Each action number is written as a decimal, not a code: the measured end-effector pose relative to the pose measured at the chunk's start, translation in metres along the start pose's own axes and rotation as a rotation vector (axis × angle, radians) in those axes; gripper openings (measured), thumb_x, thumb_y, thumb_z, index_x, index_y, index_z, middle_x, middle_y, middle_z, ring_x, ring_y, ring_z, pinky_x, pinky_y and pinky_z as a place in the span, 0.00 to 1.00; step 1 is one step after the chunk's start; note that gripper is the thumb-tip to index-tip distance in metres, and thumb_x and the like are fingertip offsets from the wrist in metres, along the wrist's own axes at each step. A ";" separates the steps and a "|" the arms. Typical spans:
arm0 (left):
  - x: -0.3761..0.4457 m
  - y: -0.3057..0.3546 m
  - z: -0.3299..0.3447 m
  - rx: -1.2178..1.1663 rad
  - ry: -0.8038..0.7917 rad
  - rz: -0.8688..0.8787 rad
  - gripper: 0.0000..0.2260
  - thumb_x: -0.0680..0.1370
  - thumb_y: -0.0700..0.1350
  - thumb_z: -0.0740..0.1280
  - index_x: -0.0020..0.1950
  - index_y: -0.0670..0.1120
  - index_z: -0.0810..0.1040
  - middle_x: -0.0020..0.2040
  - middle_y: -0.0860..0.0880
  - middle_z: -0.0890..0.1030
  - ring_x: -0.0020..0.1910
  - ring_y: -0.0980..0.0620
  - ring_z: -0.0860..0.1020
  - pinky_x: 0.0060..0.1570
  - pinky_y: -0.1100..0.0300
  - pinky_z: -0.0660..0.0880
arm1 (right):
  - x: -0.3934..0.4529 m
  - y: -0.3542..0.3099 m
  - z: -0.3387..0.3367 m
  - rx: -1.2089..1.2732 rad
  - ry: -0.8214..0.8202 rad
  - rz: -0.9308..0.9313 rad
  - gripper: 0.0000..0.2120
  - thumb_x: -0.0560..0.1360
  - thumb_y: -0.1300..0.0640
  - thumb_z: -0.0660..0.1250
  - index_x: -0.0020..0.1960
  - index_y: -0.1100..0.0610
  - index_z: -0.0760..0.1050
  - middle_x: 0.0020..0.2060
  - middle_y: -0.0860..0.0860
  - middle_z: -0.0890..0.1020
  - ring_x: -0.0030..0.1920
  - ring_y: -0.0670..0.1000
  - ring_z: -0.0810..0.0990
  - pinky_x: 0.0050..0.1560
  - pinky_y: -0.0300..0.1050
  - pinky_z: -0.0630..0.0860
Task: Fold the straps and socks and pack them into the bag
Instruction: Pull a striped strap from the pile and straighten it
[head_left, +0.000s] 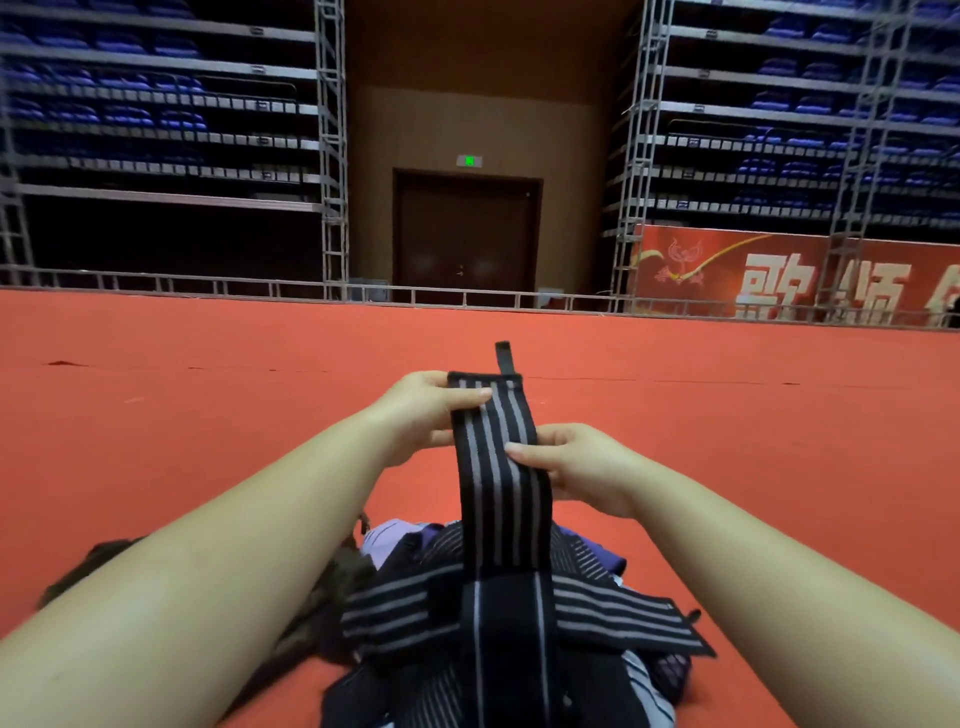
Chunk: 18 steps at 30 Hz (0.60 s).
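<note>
Two hands on one striped strap

Both of my hands hold the same black strap (493, 457) with grey stripes, raised above the pile (498, 613) of straps and cloth that lies on the red floor (208, 415). My left hand (426, 415) is closed on the strap's far end, thumb across the face near the top edge; its fingers are hidden behind the band. My right hand (576, 467) pinches the strap's right edge a little nearer the pile, thumb on top, the other fingers out of sight beneath. A narrow black tab (504, 357) sticks up past the far end.

From my hands the strap runs down into the pile, where I cannot tell it apart from the other striped bands crossing there. Pale purple cloth (387, 538) shows at the pile's far side, mostly covered; whether it is socks I cannot say. Left of the pile, a dark brownish shape (322, 587) is largely hidden by my left forearm, so I cannot tell whether it is the bag. The pile's near edge is cut off by the frame.
</note>
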<state>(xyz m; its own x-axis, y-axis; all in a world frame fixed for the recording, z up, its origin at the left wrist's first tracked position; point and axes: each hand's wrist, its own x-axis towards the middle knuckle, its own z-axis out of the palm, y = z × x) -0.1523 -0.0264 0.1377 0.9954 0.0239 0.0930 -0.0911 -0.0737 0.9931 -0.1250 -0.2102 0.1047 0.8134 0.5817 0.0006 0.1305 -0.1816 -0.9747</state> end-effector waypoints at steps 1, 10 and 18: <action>-0.009 0.000 -0.001 -0.024 -0.011 -0.012 0.10 0.76 0.40 0.69 0.57 0.40 0.78 0.51 0.44 0.84 0.47 0.50 0.84 0.41 0.61 0.80 | -0.006 -0.004 0.005 0.022 -0.008 -0.009 0.06 0.78 0.58 0.65 0.52 0.57 0.79 0.45 0.53 0.84 0.43 0.49 0.83 0.48 0.42 0.80; -0.081 -0.013 -0.037 -0.279 0.381 0.084 0.04 0.76 0.37 0.68 0.50 0.43 0.78 0.45 0.47 0.83 0.40 0.53 0.82 0.39 0.62 0.79 | -0.056 0.030 0.064 -0.271 -0.217 0.175 0.13 0.76 0.55 0.68 0.58 0.61 0.78 0.52 0.57 0.84 0.50 0.54 0.81 0.57 0.50 0.75; -0.165 -0.114 -0.117 0.012 0.528 -0.112 0.04 0.75 0.35 0.68 0.44 0.44 0.77 0.42 0.44 0.82 0.38 0.49 0.81 0.34 0.60 0.79 | -0.090 0.075 0.090 -0.433 -0.221 0.173 0.13 0.74 0.47 0.69 0.39 0.55 0.73 0.35 0.55 0.69 0.36 0.52 0.65 0.33 0.42 0.59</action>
<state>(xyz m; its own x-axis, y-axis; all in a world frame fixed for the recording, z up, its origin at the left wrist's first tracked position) -0.3100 0.0946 0.0169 0.8480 0.5298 0.0124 0.0185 -0.0530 0.9984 -0.2397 -0.2050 0.0118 0.7109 0.6592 -0.2451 0.2658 -0.5745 -0.7741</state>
